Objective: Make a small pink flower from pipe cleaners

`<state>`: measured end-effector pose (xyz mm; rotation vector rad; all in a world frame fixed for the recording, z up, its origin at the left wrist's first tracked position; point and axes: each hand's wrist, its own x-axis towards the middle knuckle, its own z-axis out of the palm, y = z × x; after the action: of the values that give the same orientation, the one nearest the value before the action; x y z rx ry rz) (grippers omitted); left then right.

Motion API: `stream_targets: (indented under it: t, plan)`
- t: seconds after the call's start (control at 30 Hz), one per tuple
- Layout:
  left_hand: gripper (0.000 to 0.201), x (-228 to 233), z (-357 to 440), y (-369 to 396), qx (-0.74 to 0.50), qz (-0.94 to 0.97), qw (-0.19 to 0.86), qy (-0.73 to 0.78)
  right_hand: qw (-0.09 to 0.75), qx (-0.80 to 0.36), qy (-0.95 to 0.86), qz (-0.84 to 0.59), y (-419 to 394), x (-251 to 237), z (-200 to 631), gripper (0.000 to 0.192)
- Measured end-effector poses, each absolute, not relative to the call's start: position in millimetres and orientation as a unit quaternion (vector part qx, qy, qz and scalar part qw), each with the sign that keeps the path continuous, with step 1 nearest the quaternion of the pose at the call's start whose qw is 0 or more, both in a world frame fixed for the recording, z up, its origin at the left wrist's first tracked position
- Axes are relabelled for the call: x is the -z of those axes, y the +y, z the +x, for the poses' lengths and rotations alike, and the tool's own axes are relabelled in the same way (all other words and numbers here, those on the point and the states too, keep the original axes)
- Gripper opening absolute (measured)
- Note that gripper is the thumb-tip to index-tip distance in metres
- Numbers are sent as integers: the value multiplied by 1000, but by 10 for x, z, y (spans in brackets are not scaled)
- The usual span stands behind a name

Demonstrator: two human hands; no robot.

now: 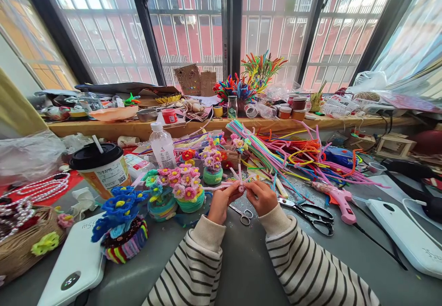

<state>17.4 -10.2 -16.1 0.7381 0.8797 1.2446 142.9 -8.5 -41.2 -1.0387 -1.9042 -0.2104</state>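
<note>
My left hand and my right hand meet over the grey table, both pinching a small pink pipe-cleaner piece with thin pink stems sticking out to the left and up. Small silver scissors lie just below my hands. Black scissors and a pink glue gun lie to the right. Pots of pipe-cleaner flowers stand to the left of my hands.
A heap of coloured pipe cleaners spreads at the back right. A lidded cup with a straw, a plastic bottle, a blue flower pot, a white device and a basket stand left. Another white device lies right.
</note>
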Motion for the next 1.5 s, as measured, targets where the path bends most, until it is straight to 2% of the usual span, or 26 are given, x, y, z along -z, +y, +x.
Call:
stream_targets:
  t: [0.2,0.37,0.47,0.63,0.77,0.87,0.97,1.1,1.2,1.33,1.5]
  plan:
    - [22,158,181,-104,-553,361,636,399,465,51,-785,-407,-95,383,1439,22]
    - [25,165,164,-87,-568,347,622,412,542,-129,-702,-443,-130,342,1372,16]
    - [25,172,157,-83,-568,354,610,425,573,-193,-646,-465,-115,364,1338,14]
    - [22,187,171,-82,-568,397,562,451,581,-270,-614,-461,-18,439,1383,17]
    - [18,198,180,-82,-573,466,497,455,584,-408,-562,-421,32,468,1401,23]
    - [17,201,174,-79,-578,490,471,452,579,-459,-541,-403,26,450,1389,29]
    - [19,199,166,-74,-573,454,503,461,578,-379,-585,-424,-5,406,1416,25]
    - [20,196,166,-74,-563,409,554,457,526,-30,-725,-443,-60,337,1474,20]
    - [19,199,172,-79,-561,415,561,445,473,131,-768,-412,-89,299,1472,15]
    - [17,211,175,-77,-567,439,546,433,439,220,-775,-397,-104,278,1449,15]
    - [17,204,174,-79,-571,472,513,433,409,239,-791,-388,-104,278,1454,16]
